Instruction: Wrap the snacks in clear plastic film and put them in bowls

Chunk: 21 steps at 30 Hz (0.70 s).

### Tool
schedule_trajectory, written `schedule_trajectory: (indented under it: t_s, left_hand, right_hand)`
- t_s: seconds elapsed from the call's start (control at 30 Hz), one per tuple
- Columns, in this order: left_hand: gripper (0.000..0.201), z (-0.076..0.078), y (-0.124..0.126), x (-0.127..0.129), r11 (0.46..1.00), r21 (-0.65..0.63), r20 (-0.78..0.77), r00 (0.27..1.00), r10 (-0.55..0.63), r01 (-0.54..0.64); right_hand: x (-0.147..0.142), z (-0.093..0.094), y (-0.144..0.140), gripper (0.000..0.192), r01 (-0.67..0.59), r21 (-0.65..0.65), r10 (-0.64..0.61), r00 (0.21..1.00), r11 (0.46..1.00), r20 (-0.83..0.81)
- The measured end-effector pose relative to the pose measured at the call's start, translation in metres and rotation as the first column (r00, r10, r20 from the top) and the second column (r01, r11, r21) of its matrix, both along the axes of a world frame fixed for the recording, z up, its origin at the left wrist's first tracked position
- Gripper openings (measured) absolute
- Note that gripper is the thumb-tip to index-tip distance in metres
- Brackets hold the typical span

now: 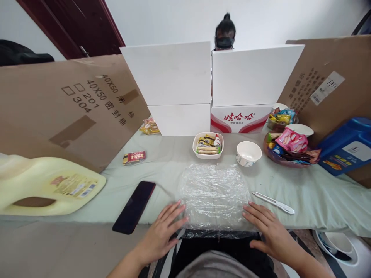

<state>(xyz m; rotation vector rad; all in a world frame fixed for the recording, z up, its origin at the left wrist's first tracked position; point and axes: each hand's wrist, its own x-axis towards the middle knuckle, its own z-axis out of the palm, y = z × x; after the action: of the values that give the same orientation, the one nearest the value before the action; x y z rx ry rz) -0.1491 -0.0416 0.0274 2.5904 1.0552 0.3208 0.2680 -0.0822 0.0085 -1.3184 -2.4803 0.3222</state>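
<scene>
A sheet of clear plastic film (216, 193) lies crinkled on the pale green cloth, its near edge hanging over the table's front. My left hand (162, 231) rests at the film's left edge, fingers spread and holding nothing. On the opposite edge lies my right hand (266, 227), also open, with fingertips touching the film. Beyond the film stands a white square bowl (208, 156) with wrapped snacks inside. Right of it is a white round bowl (248, 153). A white utility knife (274, 202) lies beside my right hand, and a dark phone (134, 207) lies left of my left hand.
A pale yellow jug (52, 185) lies at the left. A small red packet (134, 158) sits behind the phone. At the right are a basin of snacks (291, 148) and a blue jug (348, 144). White panels (179, 77) close the back; a person (225, 34) is behind them.
</scene>
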Motion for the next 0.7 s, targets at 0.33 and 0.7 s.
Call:
schedule_trajectory:
  t_s: [0.33, 0.7]
  left_hand:
    - [0.02, 0.011, 0.019, 0.017, 0.903, -0.276, 0.393, 0.819, 0.419, -0.329]
    - [0.017, -0.005, 0.119, 0.055, 0.762, 0.158, 0.225, 0.775, 0.591, -0.628]
  right_hand:
    - [-0.017, 0.0, 0.0, 0.02, 0.186, -0.18, -0.243, 0.889, 0.966, -0.388]
    - [-0.054, -0.008, 0.113, 0.032, 0.59, 0.009, -0.583, 0.801, 0.808, -0.138]
